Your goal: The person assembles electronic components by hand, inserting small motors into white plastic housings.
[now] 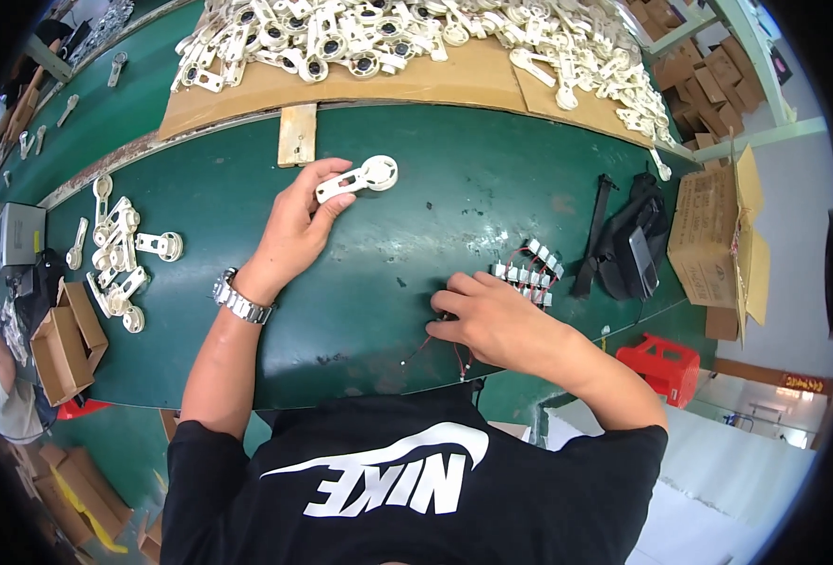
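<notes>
My left hand (pixel 296 226) is closed on the handle end of a white plastic housing (pixel 379 173), with its round head pointing right. The housing is held above the green table (pixel 369 282). Lower and to the right, my right hand (pixel 501 322) is closed with fingers and thumb pinched on a small dark part with wires (pixel 445 318), mostly hidden by the fingers. Thin red and black wires (pixel 460 356) trail from it toward the table's near edge, with small white ends. Just beyond that hand lie several small white blocks with red wires (pixel 528 275), set in rows.
White housings (pixel 120 247) lie loosely piled at the left. A large heap of similar housings (pixel 341 38) covers the cardboard (pixel 407 89) along the far side. A black bag (pixel 628 245) and an open carton (pixel 708 226) stand right. A wooden block (pixel 297 135) sits against the cardboard.
</notes>
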`<state>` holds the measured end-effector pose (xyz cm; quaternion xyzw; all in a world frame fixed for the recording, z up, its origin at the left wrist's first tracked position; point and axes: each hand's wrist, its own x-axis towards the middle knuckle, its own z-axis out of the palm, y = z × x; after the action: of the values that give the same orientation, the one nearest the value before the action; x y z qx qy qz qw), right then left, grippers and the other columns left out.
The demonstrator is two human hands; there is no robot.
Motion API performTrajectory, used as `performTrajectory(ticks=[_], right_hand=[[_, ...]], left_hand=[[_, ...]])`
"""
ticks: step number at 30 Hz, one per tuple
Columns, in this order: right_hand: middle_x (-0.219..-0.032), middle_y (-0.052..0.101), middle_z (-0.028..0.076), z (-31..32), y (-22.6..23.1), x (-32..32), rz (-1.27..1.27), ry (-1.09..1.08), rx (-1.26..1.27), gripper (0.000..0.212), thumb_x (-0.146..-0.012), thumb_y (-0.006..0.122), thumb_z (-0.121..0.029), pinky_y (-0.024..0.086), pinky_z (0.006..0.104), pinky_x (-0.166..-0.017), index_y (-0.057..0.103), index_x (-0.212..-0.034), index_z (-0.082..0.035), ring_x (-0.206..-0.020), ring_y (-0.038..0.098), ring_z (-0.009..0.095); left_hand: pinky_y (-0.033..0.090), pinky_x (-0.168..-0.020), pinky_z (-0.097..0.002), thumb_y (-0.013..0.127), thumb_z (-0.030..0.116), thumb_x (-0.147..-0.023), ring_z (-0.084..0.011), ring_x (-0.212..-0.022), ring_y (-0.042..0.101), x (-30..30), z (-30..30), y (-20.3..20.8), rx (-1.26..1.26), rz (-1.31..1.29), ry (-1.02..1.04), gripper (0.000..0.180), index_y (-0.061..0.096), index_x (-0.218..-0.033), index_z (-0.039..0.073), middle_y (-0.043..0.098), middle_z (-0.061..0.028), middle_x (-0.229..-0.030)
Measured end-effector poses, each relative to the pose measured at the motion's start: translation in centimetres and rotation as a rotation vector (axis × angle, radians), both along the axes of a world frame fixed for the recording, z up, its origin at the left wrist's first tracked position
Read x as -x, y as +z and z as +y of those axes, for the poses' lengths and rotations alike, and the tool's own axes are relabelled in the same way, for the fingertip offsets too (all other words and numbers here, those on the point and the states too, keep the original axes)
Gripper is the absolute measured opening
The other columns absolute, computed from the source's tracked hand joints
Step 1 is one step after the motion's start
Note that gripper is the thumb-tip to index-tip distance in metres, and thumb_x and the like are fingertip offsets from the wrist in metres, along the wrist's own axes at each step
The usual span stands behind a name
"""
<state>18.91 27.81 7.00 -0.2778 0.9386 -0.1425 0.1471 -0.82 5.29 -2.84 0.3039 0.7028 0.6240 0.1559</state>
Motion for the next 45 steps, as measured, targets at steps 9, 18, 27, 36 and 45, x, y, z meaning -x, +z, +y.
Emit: performTrajectory(ticks=[9,18,27,36,45], right_hand=[[-0.105,0.063,0.011,-0.2,-1.9,1.7,-0.014,-0.153,0.124,0.029,-0.082,0.075,-0.011,0.052,0.0418,-0.086,0.065,-0.108,-0.005,-0.101,0.062,0.03],[-0.101,0.073,0.01,1.7,0.2,4.7,0.078,-0.645,0.51,0.028,-0.09,0.079,-0.007,0.055,0.0336,-0.077,0.071,-0.117,-0.002,-0.081,0.068,0.02],[-0.096,0.069,0.016,-0.3,0.1,6.3,0.168,-0.575,0.471,0.024,-0.094,0.074,-0.008,0.054,0.0405,-0.076,0.07,-0.117,-0.001,-0.086,0.067,0.034],[-0.096,0.07,0.018,-1.7,0.4,7.7,0.171,-0.672,0.524,0.025,-0.096,0.072,-0.007,0.055,0.0411,-0.076,0.066,-0.119,0.0,-0.086,0.068,0.036],[-0.09,0.065,0.011,-2.3,-2.2,8.8,0.458,-0.398,0.271,0.029,-0.086,0.081,-0.012,0.054,0.0427,-0.073,0.067,-0.109,-0.002,-0.083,0.063,0.032]], left_hand=[[0.054,-0.081,-0.0283,0.069,0.004,-0.1,-0.0136,-0.093,0.065,-0.1,-0.4,0.3,0.028,0.049,-0.035,0.028,0.062,-0.127,0.001,0.068,-0.0069,-0.108],[0.053,-0.076,-0.0292,0.069,-0.003,-0.095,-0.0177,-0.094,0.064,0.0,-0.7,1.4,-0.012,0.172,-0.099,0.029,0.066,-0.123,0.003,0.064,-0.0094,-0.113],[0.052,-0.08,-0.0302,0.07,-0.006,-0.092,-0.0183,-0.097,0.064,0.0,-0.6,1.3,-0.048,0.086,-0.098,0.031,0.068,-0.122,0.002,0.066,-0.0087,-0.114],[0.052,-0.079,-0.0301,0.073,-0.005,-0.09,-0.0195,-0.096,0.064,-0.3,-0.7,1.4,0.016,0.169,-0.065,0.031,0.071,-0.12,0.003,0.064,-0.0091,-0.112],[0.048,-0.09,-0.0374,0.079,0.003,-0.085,-0.0274,-0.103,0.057,-0.2,-0.8,1.2,0.049,0.412,0.027,0.032,0.073,-0.117,0.005,0.06,-0.0085,-0.106]])
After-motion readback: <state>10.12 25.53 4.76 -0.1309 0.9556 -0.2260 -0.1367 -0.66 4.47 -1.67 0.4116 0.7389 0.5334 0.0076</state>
